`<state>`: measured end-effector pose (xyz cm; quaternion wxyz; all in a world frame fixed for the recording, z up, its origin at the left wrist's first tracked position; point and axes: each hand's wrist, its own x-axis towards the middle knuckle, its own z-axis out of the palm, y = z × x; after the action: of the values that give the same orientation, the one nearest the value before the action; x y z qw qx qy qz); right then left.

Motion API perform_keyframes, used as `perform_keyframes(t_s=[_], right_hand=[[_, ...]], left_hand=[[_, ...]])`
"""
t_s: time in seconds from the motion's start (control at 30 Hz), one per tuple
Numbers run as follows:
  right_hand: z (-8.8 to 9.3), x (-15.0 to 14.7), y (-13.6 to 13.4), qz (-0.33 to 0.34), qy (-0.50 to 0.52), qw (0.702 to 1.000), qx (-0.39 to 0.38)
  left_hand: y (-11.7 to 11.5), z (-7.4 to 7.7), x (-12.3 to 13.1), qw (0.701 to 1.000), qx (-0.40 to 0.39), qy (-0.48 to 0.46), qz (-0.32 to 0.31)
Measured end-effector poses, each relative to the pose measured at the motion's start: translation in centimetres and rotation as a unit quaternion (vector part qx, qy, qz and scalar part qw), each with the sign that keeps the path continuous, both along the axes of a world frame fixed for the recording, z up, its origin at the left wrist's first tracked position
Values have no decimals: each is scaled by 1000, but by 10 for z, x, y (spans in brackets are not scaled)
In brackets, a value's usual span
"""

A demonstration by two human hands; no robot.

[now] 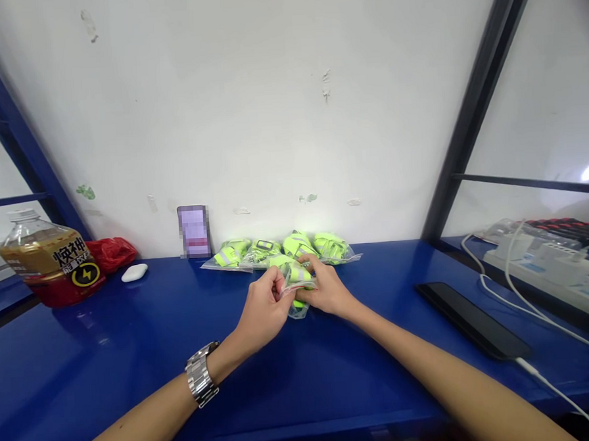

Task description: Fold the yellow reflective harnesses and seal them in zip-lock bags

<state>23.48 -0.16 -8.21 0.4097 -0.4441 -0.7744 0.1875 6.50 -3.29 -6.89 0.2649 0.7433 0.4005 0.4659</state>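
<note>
Over the middle of the blue table (181, 318), my left hand (263, 307) pinches the edge of a clear zip bag (294, 275) with a yellow-green reflective strap bundle inside. My right hand (327, 288) grips the same bag from the right, thumb below and fingers curled over its far side. Part of the bag is hidden by my fingers. Right behind it, against the wall, several similar bagged bundles lie in a row, among them a left one (232, 253) and a right one (333, 247).
At the left stand a large drink bottle (50, 259), a red plastic bag (111, 253) and a white earbud case (135, 273). A phone (194, 232) leans on the wall. To the right lie a black phone (472, 320) on a cable and a power strip (558, 266) with plugs.
</note>
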Motion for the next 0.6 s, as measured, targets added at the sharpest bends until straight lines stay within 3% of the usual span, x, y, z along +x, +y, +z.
perform_keyframes(t_s=[0.3, 0.6], right_hand=[[-4, -11, 5, -139, -52, 989, 18], [-11, -9, 13, -152, -51, 986, 50]], left_hand=[[-8, -1, 2, 997, 43, 62, -5], [-9, -2, 5, 994, 71, 85, 5]])
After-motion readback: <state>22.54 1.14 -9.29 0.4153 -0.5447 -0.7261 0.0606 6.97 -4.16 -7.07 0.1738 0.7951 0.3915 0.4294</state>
